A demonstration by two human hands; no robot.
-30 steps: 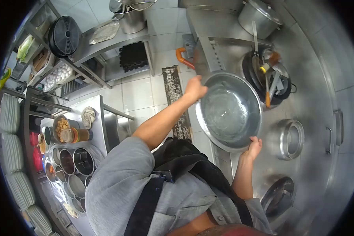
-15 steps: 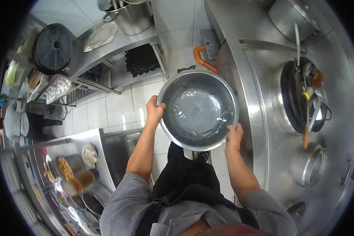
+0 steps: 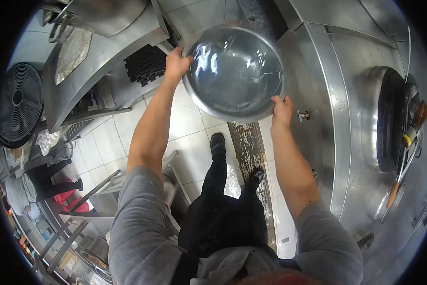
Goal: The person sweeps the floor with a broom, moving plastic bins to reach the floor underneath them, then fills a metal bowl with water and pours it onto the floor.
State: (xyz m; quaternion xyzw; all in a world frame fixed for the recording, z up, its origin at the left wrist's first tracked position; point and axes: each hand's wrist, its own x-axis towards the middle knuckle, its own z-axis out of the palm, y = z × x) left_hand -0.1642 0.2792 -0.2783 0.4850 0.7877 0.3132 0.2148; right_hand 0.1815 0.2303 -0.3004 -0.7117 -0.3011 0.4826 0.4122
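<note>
A large round metal basin (image 3: pixel 232 90) with clear, rippling liquid inside is held out in front of me at the top centre. My left hand (image 3: pixel 177 65) grips its left rim, fingers closed on the edge. On the lower right rim, my right hand (image 3: pixel 282 110) is closed too. Both arms are stretched forward, and the basin is above the floor. Its far edge is near a dark metal surface at the top.
At right, a steel stove counter (image 3: pixel 351 142) bears a wok (image 3: pixel 382 118) and a brush (image 3: pixel 419 116). A steel shelf (image 3: pixel 99 57) and black fan (image 3: pixel 18 97) are at left. Another person (image 3: pixel 33 185) stands far left. A worn strip (image 3: pixel 249 156) crosses the tiled floor.
The basin and both my hands have moved forward, higher in the view, with my arms reaching further. The surroundings have shifted as my view moved, and the orange pipe is no longer visible.
</note>
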